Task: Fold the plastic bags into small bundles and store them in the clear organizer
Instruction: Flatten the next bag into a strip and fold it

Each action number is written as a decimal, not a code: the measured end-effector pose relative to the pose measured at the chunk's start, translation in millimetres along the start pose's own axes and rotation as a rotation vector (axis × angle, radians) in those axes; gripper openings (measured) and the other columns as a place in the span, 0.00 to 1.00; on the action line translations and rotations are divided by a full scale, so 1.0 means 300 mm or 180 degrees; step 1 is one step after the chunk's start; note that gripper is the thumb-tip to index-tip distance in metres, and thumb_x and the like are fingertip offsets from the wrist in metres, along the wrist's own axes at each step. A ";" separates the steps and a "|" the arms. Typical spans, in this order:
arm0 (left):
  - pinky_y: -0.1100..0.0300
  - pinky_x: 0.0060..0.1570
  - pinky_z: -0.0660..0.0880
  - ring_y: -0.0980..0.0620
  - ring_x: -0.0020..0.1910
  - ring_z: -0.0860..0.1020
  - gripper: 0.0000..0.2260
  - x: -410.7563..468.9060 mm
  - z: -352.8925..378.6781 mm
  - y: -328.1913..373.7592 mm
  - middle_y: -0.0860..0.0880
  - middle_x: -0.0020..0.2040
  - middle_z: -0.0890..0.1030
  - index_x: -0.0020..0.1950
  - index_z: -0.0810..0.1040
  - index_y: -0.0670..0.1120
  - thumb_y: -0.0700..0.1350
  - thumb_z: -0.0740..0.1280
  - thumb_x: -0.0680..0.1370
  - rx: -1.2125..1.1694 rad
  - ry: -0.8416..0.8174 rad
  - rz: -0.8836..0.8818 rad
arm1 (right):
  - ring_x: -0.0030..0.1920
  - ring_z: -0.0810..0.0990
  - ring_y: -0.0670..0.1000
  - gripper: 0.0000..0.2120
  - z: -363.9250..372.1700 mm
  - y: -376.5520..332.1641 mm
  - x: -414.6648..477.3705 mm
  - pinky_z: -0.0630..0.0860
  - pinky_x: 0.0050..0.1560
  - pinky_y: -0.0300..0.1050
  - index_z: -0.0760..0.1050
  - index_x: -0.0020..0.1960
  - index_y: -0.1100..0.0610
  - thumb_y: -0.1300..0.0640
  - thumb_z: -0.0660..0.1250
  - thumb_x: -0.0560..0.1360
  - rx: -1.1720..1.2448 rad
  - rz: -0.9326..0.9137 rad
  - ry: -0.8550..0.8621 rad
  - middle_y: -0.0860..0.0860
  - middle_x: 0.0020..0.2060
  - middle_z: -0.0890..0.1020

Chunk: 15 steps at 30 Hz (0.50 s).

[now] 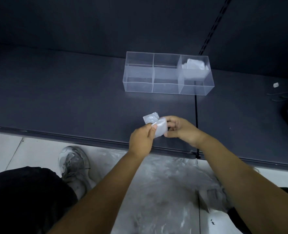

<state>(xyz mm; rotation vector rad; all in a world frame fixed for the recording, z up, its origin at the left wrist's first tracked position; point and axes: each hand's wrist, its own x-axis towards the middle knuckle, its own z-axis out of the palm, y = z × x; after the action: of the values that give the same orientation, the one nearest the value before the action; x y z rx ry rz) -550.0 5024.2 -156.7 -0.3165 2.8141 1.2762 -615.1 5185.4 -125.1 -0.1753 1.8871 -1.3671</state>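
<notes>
A small folded plastic bag (157,124) is held just above the dark shelf (72,98), near its front edge. My left hand (141,141) pinches its left side with thumb and fingers. My right hand (182,130) grips its right side, fingers curled. One corner flap sticks up at the back left. The clear organizer (140,83) stands farther back on the shelf, with three compartments in a row. A folded bag bundle (194,66) sits in its right compartment; the left and middle ones show nothing inside.
A heap of loose clear plastic bags (165,186) lies on the floor below the shelf, between my legs. A grey sneaker (74,168) is at the left. A tiny white scrap (275,84) lies on the shelf at far right.
</notes>
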 end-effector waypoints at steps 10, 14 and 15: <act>0.45 0.48 0.78 0.36 0.48 0.80 0.16 0.147 0.001 -0.011 0.34 0.49 0.81 0.52 0.79 0.35 0.46 0.58 0.82 -0.0641 -0.0179 -0.0946 | 0.23 0.72 0.40 0.07 0.066 0.040 0.087 0.71 0.27 0.33 0.75 0.38 0.56 0.65 0.71 0.72 -0.0405 0.0330 0.1450 0.52 0.32 0.78; 0.49 0.45 0.78 0.39 0.44 0.80 0.13 0.151 -0.015 -0.002 0.39 0.45 0.82 0.49 0.79 0.39 0.46 0.59 0.81 -0.0552 0.0416 -0.1043 | 0.38 0.78 0.51 0.03 0.086 0.038 0.116 0.79 0.46 0.47 0.79 0.40 0.58 0.63 0.71 0.71 -0.0604 0.0494 0.1738 0.54 0.37 0.81; 0.52 0.43 0.76 0.41 0.44 0.80 0.10 0.137 -0.019 0.000 0.41 0.45 0.82 0.51 0.79 0.41 0.45 0.60 0.81 -0.0245 0.0740 -0.0818 | 0.39 0.78 0.52 0.02 0.089 0.033 0.120 0.79 0.47 0.49 0.79 0.40 0.60 0.63 0.70 0.71 -0.0620 0.0542 0.1783 0.54 0.37 0.81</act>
<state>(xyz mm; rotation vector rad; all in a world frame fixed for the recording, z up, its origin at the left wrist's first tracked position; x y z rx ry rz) -589.8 5012.8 -157.7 -0.8514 2.7861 1.3689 -619.1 5150.7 -155.0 0.2991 2.4324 -1.1916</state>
